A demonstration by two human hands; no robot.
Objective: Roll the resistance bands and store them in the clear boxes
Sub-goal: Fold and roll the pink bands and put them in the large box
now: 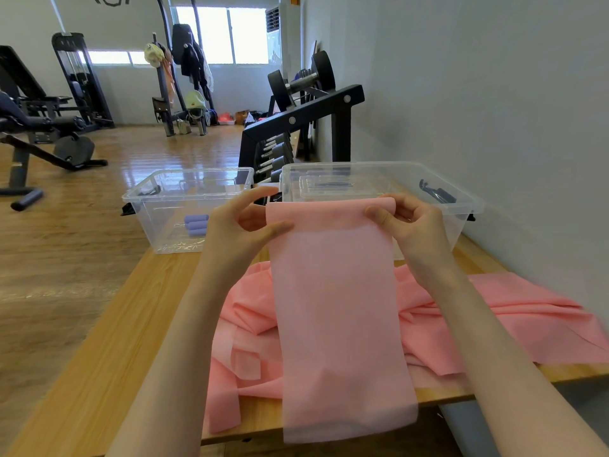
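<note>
Two hands start the first turn of a pink resistance band in front of the closed clear box.

Both hands pinch the top edge of the pink band (333, 291): the left hand (242, 225) grips its left corner between thumb and fingers, the right hand (408, 222) grips the right corner, where the edge is already folded over. The band is lifted off the worktop (108, 351) and hangs toward the camera, over a loose pink heap (494, 311) just in front of the box; whether that heap is the same band or others is hard to tell. To roll well, I judge the fold should stay level across the width, both corners turning together, tight and even. The lidded clear box (379, 179) sits just behind the hands; the open clear box (171, 206) to its left already holds purple rolls (196, 224).
</note>
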